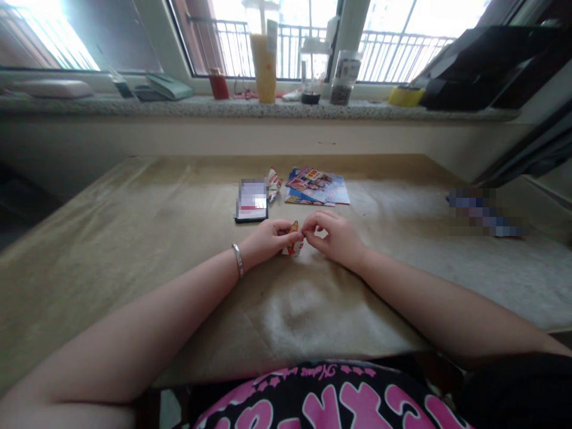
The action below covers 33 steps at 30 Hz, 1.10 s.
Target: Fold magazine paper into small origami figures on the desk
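Note:
Between thumb and fingers, my left hand [269, 238] grips a small folded piece of printed paper [294, 247] in white, red and orange. My right hand [335, 235] pinches at the paper's right edge, thumb and fingertips together. Both hands are just above the table, close to each other, and the fingers hide part of the paper. Behind my left hand lies a phone-like device [251, 199] with a lit screen. Beside it is another folded printed paper [273, 183], white with red.
Colourful printed booklets or sheets [319, 186] are stacked beyond my right hand on the cloth-covered table [179, 196]. A blurred flat item [485, 213] lies far right. The windowsill [161, 109] holds a tall yellow cup [263, 71], clear containers [342, 77] and a dark bulky object [473, 68].

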Available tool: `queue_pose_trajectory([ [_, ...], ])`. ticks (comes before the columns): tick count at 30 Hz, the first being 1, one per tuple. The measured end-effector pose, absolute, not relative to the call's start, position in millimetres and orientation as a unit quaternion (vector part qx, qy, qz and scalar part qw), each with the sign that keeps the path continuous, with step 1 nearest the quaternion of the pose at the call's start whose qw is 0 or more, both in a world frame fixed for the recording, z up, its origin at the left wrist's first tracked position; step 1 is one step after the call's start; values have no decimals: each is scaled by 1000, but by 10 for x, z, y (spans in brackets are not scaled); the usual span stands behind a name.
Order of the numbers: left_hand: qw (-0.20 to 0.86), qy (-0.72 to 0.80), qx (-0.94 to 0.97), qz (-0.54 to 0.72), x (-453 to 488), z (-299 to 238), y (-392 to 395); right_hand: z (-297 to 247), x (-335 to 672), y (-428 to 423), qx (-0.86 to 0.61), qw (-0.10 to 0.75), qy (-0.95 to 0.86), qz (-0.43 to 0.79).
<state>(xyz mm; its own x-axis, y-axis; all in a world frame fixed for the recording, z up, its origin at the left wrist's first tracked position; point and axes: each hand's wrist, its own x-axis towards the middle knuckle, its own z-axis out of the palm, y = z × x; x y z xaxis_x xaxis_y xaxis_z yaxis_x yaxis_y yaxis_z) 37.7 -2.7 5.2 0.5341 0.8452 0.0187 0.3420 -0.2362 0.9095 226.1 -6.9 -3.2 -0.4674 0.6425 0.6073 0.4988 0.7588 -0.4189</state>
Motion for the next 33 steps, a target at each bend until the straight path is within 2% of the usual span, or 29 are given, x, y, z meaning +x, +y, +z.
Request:
queue_pose_trajectory([
  [4, 475, 398, 738, 269, 378, 49, -30, -2, 2274, -85, -331, 350, -876, -17],
  [11, 399, 413, 762, 299, 365, -4, -24, -2, 2318, -10, -261, 387, -881, 72],
  [21, 376, 426, 751, 338, 389, -20, -32, -15, 2268, -63, -331, 374, -865, 50],
  [33, 365, 434, 742, 358, 400, -27, -20, -9, 2274, -79, -344, 356, -869, 13],
])
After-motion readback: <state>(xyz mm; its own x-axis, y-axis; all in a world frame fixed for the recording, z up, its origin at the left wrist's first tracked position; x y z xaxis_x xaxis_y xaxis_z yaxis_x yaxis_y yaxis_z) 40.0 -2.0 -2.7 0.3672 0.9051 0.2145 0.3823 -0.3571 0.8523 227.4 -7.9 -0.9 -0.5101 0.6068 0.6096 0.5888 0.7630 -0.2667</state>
